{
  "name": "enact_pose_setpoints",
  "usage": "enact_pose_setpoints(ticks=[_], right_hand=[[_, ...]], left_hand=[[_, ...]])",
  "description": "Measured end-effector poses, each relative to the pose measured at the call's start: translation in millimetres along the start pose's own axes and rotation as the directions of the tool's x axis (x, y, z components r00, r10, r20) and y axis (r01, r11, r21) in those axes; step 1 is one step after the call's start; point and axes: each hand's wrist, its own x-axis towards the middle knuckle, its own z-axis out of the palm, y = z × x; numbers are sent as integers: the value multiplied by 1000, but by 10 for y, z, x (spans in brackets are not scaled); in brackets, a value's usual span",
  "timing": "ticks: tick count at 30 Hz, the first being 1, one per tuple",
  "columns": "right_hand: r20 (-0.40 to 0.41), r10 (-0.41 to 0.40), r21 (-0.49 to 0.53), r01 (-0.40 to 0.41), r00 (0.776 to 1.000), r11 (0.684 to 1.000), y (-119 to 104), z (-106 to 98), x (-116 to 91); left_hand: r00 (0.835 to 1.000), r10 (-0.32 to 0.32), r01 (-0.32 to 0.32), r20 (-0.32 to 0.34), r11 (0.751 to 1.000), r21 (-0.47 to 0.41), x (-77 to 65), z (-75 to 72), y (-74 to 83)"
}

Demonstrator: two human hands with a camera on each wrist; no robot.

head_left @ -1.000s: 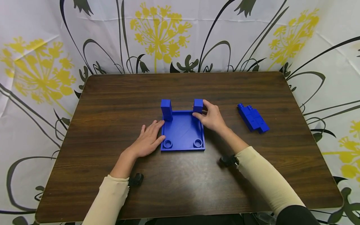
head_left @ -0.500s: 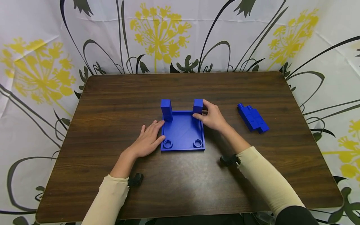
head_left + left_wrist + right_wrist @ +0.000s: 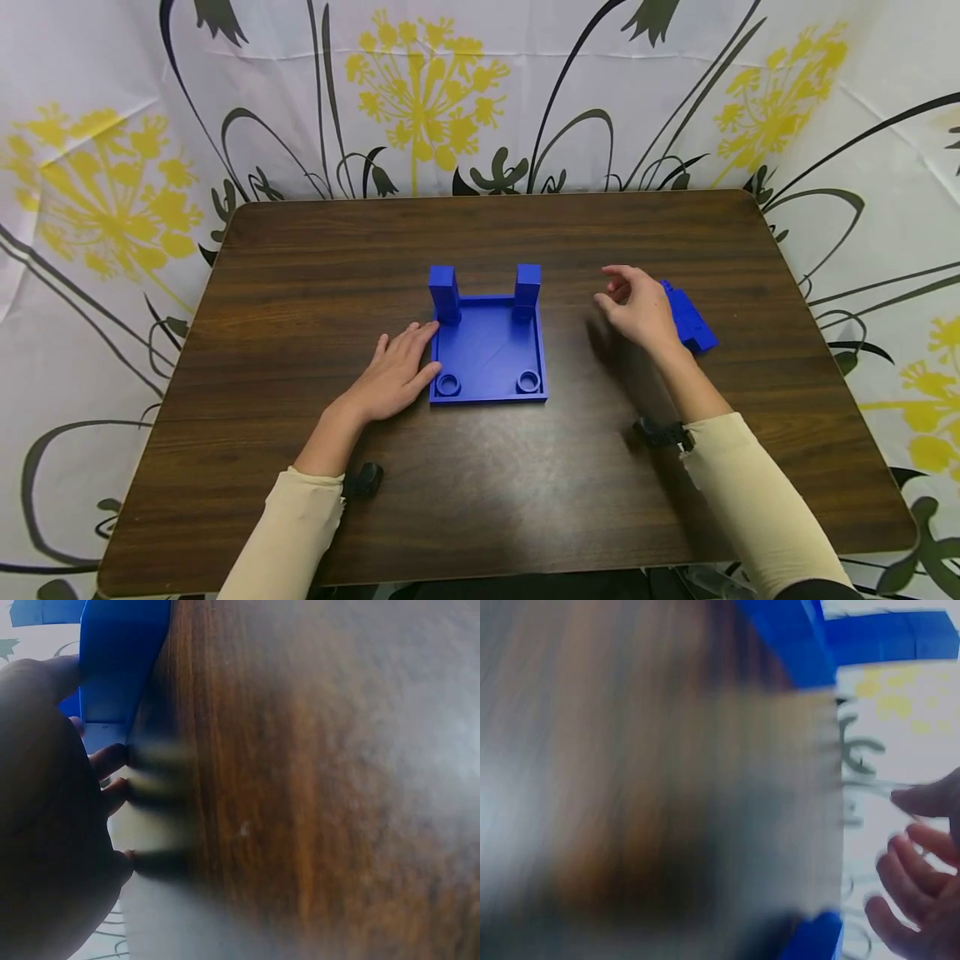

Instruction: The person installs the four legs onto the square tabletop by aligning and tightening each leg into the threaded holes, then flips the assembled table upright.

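Note:
A square blue tray-like base [image 3: 487, 350] with a raised rim lies mid-table. Two blue square posts stand upright at its far corners, the left post [image 3: 444, 293] and the right post [image 3: 527, 290]. Its near corners carry ring-shaped sockets, one left socket [image 3: 447, 384] and one right socket [image 3: 528, 382]. My left hand [image 3: 393, 371] lies with fingers extended against the base's left side [image 3: 124, 660]. Off to the right, my right hand [image 3: 641, 308] hovers with loosely bent fingers and holds nothing. Beside it lie blue pegged blocks [image 3: 692, 321], partly hidden by that hand.
Everything sits on a dark wood-grain table [image 3: 337, 242]. A white cloth [image 3: 285, 75] with yellow and grey flower prints hangs behind it and at both sides. Dark devices are strapped to the wrists, such as the left one [image 3: 363, 481].
My right hand has let go of the right post and moved right, near the pegged blocks. The post stays upright in the base. My left hand has stayed put.

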Motion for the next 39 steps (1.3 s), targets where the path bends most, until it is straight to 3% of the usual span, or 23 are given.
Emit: enact_pose_setpoints(ticks=[5, 12, 22, 29, 39], right_hand=[[-117, 65, -267, -95, 991, 959, 274, -202, -167], [-146, 98, -403, -150, 984, 903, 425, -286, -314], [-97, 143, -474, -173, 985, 864, 417, -286, -303], [-69, 180, -437, -192, 981, 879, 374, -275, -295], [-59, 109, -474, -124, 992, 872, 364, -233, -417]], left_hand=[[1000, -10, 10, 10, 1000, 25, 3, -13, 17], [1000, -20, 19, 12, 999, 44, 2, -21, 18], [1000, -16, 16, 2, 1000, 10, 1, -12, 10], [1000, -8, 8, -6, 1000, 11, 8, 6, -17], [1000, -10, 10, -3, 1000, -1, 7, -22, 4]])
